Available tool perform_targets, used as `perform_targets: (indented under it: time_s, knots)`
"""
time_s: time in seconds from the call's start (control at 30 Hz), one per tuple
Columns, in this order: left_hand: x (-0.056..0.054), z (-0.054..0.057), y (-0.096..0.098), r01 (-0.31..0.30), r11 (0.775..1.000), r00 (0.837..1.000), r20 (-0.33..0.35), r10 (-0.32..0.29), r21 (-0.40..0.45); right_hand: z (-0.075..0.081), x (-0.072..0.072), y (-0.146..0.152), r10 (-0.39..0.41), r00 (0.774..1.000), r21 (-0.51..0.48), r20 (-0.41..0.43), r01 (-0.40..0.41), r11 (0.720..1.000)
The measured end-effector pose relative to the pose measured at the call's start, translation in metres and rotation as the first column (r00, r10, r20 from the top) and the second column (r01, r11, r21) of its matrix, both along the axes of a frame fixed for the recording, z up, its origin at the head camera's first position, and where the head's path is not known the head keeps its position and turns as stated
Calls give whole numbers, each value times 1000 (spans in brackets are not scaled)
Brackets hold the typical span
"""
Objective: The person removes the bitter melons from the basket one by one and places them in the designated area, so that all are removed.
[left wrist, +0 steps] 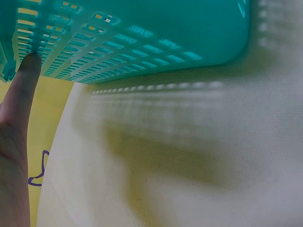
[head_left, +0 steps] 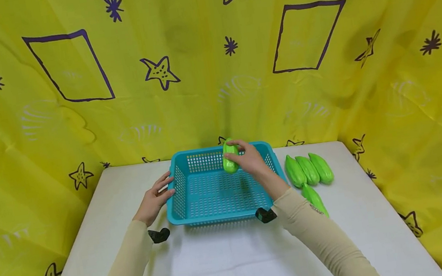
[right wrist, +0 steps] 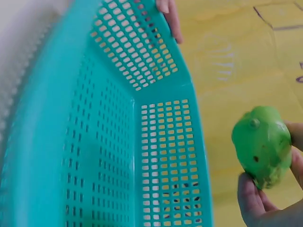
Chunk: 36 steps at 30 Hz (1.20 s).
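Observation:
A turquoise plastic basket (head_left: 223, 216) with perforated walls stands upright on the white table. My left hand (head_left: 154, 201) touches its left wall from outside, fingers extended; the left wrist view shows one finger (left wrist: 21, 94) against the slots. My right hand (head_left: 251, 157) grips a glossy green elongated vegetable (head_left: 230, 159) with lobed sides, held over the back part of the basket. From its end, the vegetable (right wrist: 262, 144) shows a small round nub and dark spots, with thumb and fingers around it. Its exact kind cannot be told.
Right of the basket lie several similar green vegetables (head_left: 308, 170); another one (head_left: 314, 198) lies nearer, partly behind my right sleeve. A yellow patterned curtain (head_left: 208, 106) surrounds the table's back and sides. Dark wrist-camera mounts (head_left: 266, 215) hang near the basket's front edge.

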<state>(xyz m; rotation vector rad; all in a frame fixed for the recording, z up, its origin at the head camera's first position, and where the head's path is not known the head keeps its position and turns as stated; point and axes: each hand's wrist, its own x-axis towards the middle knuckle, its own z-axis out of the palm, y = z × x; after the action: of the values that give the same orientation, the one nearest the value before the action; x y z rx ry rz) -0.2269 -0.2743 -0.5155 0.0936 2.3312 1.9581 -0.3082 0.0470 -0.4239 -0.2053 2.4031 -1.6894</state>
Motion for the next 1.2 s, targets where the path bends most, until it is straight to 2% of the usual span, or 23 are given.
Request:
perform_targets:
  time_s: [0.1, 0.3, 0.6, 0.77, 1.07, 1.2]
  knots:
    - [0, -1, 0, -2, 1000, 1000, 2, 2, -6, 2, 8, 10, -17, 999, -39, -36, 16, 999]
    - [-1, -2, 1, -1, 1000, 1000, -3, 1, -8, 3, 22, 33, 10, 995, -62, -98, -16, 998]
    - [-2, -5, -1, 13, 1000, 1000, -23, -13, 4, -2, 47, 70, 5, 998, -69, -70, -10, 998]
    - [-2, -5, -2, 22, 1000, 999, -36, -21, 17, -5, 60, 96, 12, 997, -28, -78, -15, 999]
    - [-1, -5, -2, 13, 1000, 1000, -24, -13, 4, -14, 72, 142, 14, 998, 44, -68, -11, 999]
    - [0, -3, -1, 8, 1000, 1000, -21, -8, 3, -18, 75, 161, -28, 998, 57, -52, 31, 998]
